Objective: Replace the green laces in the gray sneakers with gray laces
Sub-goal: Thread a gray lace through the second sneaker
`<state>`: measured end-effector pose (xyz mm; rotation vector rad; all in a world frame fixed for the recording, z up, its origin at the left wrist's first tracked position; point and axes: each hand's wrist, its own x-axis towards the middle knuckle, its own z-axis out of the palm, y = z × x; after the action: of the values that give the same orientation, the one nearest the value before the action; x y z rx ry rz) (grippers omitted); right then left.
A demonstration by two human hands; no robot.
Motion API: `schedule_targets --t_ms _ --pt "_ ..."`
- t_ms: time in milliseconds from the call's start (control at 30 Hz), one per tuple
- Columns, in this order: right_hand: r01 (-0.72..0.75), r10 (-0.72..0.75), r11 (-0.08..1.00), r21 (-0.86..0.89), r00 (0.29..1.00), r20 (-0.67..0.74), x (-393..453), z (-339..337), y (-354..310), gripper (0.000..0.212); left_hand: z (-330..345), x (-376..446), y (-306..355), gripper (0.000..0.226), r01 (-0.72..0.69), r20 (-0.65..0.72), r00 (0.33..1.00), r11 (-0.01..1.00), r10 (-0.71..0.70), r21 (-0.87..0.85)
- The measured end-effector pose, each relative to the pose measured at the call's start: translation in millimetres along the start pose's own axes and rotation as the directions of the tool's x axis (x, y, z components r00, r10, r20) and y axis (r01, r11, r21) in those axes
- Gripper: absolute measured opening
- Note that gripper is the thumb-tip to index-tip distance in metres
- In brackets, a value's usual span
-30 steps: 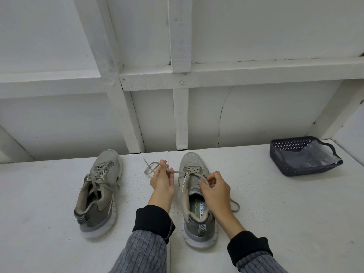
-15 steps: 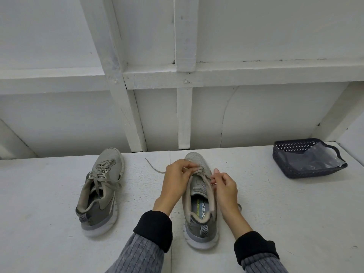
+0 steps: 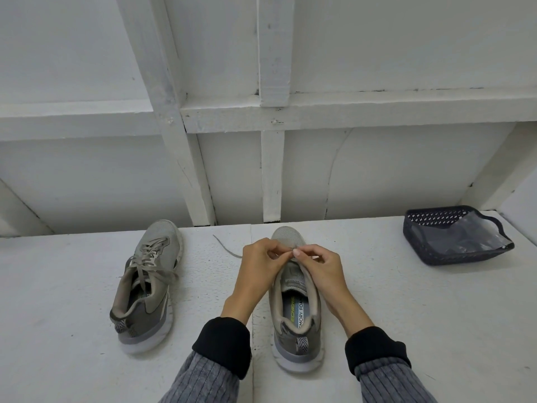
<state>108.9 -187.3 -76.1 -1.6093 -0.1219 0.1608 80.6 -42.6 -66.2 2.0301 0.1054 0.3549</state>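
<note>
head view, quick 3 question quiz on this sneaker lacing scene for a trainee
1. True or false: both hands work at the laces of the right sneaker.
2. Which thing stands at the far right of the white surface? A) a dark basket B) a red box C) a glass jar
3. Fill in: the left sneaker lies apart from the hands, already ____ with a gray lace.

Key
1. True: the left hand and the right hand pinch the lace over its eyelets.
2. A: the dark basket, with a clear bag in it.
3. Laced.
</note>
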Motion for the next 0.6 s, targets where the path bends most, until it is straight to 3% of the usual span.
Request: schedule_targets --t_ms 300,367,467,533,600 --pt "-0.013 0.013 0.997 -0.081 1.0 -0.007 9.6 2.4 -4.8 0.011 0.2 -0.5 -1.1 0.011 -0.003 0.009 1.0 1.0 0.003 -0.031" --pt "-0.104 0.102 0.986 0.132 0.995 0.017 11.1 2.8 -8.5 0.017 0.6 -1.6 -1.9 0.011 0.02 -0.044 0.999 0.999 -0.021 -0.026" --pt "-0.191 0.187 0.8 0.568 0.98 0.066 15.5 -8.4 -18.7 0.017 -1.4 -5.0 -13.2 0.01 0.149 -0.244 0.956 0.986 -0.164 -0.08" --pt "-0.163 0.185 0.739 0.654 0.982 0.036 19.9 -20.8 -21.3 0.018 -6.3 -8.6 -24.7 0.009 0.243 -0.375 0.887 0.963 -0.27 -0.118" --pt "-0.114 0.189 0.765 0.634 0.981 -0.051 24.3 -31.5 -20.6 0.018 -12.2 -10.9 -34.3 0.008 0.305 -0.46 0.824 0.943 -0.33 -0.13"
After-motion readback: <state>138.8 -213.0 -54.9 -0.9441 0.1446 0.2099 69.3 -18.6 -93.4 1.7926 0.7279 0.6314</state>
